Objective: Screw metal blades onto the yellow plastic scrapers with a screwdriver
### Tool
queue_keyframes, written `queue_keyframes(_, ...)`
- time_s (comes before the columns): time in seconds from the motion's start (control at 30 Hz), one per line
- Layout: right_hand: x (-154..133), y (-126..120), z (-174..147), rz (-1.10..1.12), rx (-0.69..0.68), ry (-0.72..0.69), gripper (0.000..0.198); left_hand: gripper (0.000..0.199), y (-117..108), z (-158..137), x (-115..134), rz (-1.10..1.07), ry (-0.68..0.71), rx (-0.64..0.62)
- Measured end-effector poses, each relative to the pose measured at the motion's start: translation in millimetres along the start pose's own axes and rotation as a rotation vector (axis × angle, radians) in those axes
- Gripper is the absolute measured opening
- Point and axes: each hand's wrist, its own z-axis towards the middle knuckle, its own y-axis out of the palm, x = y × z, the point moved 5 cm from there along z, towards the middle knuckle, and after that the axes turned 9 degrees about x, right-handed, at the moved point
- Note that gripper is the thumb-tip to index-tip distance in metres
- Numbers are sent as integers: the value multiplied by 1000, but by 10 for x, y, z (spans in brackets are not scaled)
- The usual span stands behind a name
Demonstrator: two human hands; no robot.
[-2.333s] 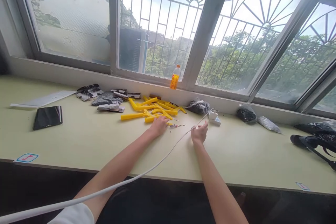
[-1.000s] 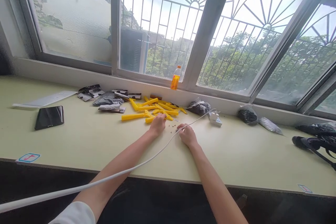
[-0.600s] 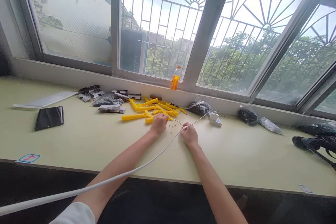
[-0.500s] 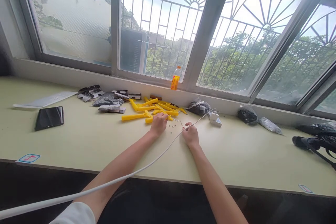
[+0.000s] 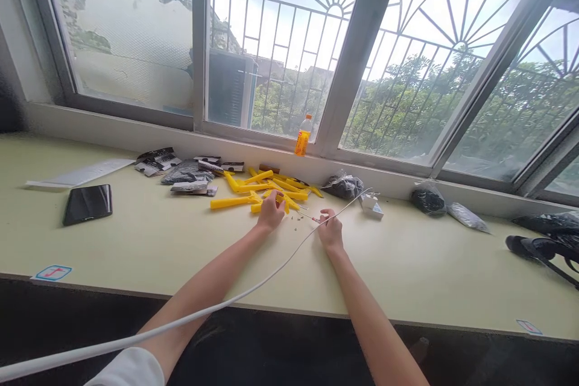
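My left hand (image 5: 271,212) is closed around a yellow plastic piece (image 5: 291,202) at the front of a heap of similar yellow parts (image 5: 239,202). My right hand (image 5: 332,231) grips a thin screwdriver (image 5: 315,219) with some red on its handle. Its shaft points left, towards the piece in my left hand; whether the tip touches it I cannot tell. Several tiny screws (image 5: 296,228) lie on the tabletop between my hands. My fingers partly hide both the piece and the screwdriver handle.
A white cable (image 5: 253,286) crosses the view in front of my arms. Behind the table (image 5: 181,253) an orange drink bottle (image 5: 303,136) stands on the sill. A black phone (image 5: 88,204), black packets (image 5: 187,172), a bagged black item (image 5: 344,185) and a small white box (image 5: 371,207) lie around.
The screwdriver has swung from pointing upward to pointing left at the yellow piece. My right hand has shifted slightly right, and my left hand has turned the piece a little.
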Motion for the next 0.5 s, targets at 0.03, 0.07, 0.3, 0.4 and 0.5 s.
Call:
queue_keyframes(0.03, 13, -3, 11, 7, 8, 7, 31, 12, 18, -15, 16, -11, 13, -21)
queue_keyframes(0.07, 27, -7, 21, 14, 17, 16, 32, 12, 36, -28, 30, -18, 26, -40)
queue_keyframes(0.3, 69, 19, 34, 36, -24, 44, 33, 22, 118, -108, 93, 34, 126, -183)
queue_keyframes(0.4, 30, 66, -2, 36, -119, 17, 30, 24, 132, -136, 113, 97, 159, -260)
queue_keyframes(0.5, -15, 90, -37, 10, -200, -13, 28, 24, 144, -165, 141, 157, 186, -332)
